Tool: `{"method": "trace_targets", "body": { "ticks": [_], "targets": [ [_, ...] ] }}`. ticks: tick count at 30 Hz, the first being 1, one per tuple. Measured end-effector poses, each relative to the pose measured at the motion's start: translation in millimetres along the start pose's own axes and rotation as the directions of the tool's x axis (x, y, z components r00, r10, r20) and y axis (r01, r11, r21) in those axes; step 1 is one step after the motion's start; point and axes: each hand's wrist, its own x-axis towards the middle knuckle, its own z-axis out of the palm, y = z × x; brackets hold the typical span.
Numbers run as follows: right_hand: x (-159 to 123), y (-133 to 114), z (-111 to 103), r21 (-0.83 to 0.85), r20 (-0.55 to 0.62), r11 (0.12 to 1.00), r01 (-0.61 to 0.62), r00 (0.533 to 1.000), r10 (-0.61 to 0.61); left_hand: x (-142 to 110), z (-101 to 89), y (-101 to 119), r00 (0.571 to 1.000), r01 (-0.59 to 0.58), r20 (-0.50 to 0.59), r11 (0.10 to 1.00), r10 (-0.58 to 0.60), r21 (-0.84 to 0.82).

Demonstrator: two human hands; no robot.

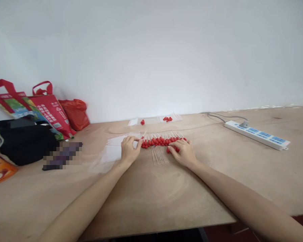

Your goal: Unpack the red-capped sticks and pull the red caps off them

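A row of thin clear sticks with red beads [159,141] lies across the middle of the wooden table [151,195]. My left hand [129,150] rests at the row's left end, fingers curled and pinched on one clear stick, over a clear zip bag [111,152]. At the row's right end my right hand [183,152] lies palm down, its fingers bent onto the red beads. Several bare clear sticks [158,156] lie just in front of the row, between my hands.
Small clear bags with a few red beads [155,120] lie near the wall. A white power strip [257,134] sits at the right. Red shopping bags [49,109], a black bag [22,141] and an orange packet [0,171] crowd the left side.
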Motion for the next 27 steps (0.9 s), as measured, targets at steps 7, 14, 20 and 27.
{"method": "trace_targets", "body": {
  "ticks": [7,14,20,27],
  "targets": [
    [-4.3,-10.0,-1.6,-0.044,0.047,0.963,0.266,0.963,-0.264,-37.0,-24.9,5.9,0.956,-0.193,0.168,0.947,0.240,-0.255],
    [-8.5,-19.0,2.2,0.006,0.128,0.921,0.389,0.913,-0.387,-37.6,-27.1,12.4,0.888,-0.282,0.252,0.889,0.384,-0.361],
    [-10.1,-23.1,8.7,-0.003,0.156,0.915,0.403,0.904,-0.397,-37.5,-27.0,14.0,0.865,-0.299,0.291,0.885,0.409,-0.357],
    [-10.2,-26.5,8.7,-0.058,0.152,0.921,0.386,0.915,-0.374,-38.6,-20.6,22.1,0.854,-0.352,0.292,0.892,0.429,-0.283]
  ]
}}
